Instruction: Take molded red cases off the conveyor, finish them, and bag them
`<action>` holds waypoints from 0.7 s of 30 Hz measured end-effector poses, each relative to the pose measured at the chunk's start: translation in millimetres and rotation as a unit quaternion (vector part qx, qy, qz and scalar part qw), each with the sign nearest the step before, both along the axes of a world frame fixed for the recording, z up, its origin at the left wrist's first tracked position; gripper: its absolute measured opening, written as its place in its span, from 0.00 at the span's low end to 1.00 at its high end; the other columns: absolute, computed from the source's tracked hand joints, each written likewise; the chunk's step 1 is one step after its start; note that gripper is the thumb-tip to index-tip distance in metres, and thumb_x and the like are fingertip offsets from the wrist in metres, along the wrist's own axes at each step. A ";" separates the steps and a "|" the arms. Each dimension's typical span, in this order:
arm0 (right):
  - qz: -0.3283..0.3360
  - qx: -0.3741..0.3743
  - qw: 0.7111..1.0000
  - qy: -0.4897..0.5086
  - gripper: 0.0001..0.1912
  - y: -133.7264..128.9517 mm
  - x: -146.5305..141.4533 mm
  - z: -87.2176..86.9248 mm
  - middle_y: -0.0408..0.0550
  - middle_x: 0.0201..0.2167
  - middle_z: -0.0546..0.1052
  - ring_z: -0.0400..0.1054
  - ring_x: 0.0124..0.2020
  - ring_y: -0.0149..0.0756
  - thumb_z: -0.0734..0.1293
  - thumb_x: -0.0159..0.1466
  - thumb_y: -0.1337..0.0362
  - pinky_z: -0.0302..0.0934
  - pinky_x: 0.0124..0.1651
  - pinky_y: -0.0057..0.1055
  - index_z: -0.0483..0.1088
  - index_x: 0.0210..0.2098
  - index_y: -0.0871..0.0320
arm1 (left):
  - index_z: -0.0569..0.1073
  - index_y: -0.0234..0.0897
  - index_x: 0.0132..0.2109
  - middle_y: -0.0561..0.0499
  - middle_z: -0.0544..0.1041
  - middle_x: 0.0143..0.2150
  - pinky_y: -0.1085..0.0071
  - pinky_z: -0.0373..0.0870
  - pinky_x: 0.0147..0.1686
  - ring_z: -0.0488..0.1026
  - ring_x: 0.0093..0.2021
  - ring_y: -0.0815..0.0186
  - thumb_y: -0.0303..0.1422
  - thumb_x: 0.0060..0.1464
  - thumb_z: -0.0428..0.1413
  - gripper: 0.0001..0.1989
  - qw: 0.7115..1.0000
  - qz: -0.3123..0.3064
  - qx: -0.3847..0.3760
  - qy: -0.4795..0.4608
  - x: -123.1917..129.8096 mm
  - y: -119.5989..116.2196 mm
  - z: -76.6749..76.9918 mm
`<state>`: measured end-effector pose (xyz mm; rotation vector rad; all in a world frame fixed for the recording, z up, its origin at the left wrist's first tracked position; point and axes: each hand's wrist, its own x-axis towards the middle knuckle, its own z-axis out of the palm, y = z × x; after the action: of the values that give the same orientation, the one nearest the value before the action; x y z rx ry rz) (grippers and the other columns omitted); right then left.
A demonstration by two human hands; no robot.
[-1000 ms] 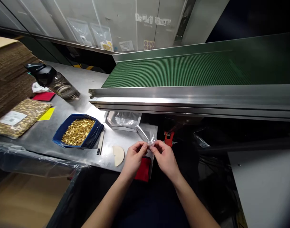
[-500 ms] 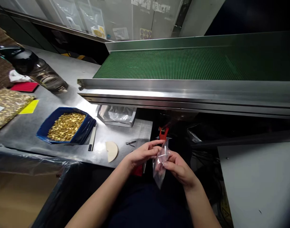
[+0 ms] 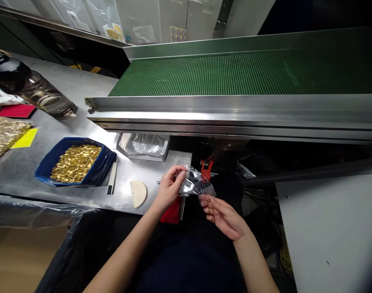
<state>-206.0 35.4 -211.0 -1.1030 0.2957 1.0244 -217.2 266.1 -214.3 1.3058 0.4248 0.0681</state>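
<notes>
- Bag [image 3: 189,185], clear plastic, one: stretched between my hands; clock centre for this list.
- Left hand [image 3: 170,186], mine: thumb and fingers pinching the bag's edge, ten o'clock.
- Right hand [image 3: 225,218], mine: fingertips pinching its lower end, five o'clock.
- Clip [image 3: 206,170], red: just beyond, one o'clock.
- Half-disc [image 3: 139,194], pale: on metal table [image 3: 91,200], nine o'clock.
- Tray [image 3: 44,170], blue, gold-coloured pieces [image 3: 74,165] inside: farther, nine o'clock.
- Conveyor belt [image 3: 204,75], green: twelve o'clock.
</notes>
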 end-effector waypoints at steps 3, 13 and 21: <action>0.018 -0.045 0.993 -0.105 0.17 3.9 -5.9 -2.2 0.49 0.39 0.77 0.67 0.35 0.32 0.75 0.62 0.53 0.63 0.36 0.27 0.81 0.46 0.56 | 0.75 0.41 0.44 0.54 0.73 0.31 0.74 0.60 0.25 0.64 0.25 0.70 0.47 0.58 0.62 0.16 1.000 0.005 0.008 0.011 1.4 0.4 -5.2; -0.034 -0.204 0.882 -0.424 0.14 7.2 -2.0 13.4 0.53 0.52 0.78 0.70 0.55 0.48 0.68 0.69 0.51 0.61 0.62 0.43 0.75 0.36 0.54 | 0.75 0.37 0.45 0.52 0.76 0.30 0.70 0.70 0.28 0.72 0.27 0.65 0.53 0.57 0.59 0.23 0.998 -0.012 0.010 0.062 0.9 -6.5 -18.6; -0.091 -0.154 0.945 -0.274 0.18 18.8 -7.0 5.6 0.47 0.32 0.80 0.74 0.31 0.37 0.69 0.67 0.46 0.69 0.37 0.34 0.72 0.35 0.55 | 0.74 0.45 0.55 0.43 0.72 0.57 0.56 0.62 0.63 0.66 0.62 0.50 0.41 0.57 0.64 0.20 0.967 0.048 0.251 -0.025 -16.0 -10.4 12.9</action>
<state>-213.0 54.1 -205.3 -1.5646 0.1032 0.4818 -233.2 255.7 -201.4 1.7759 0.4431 0.3058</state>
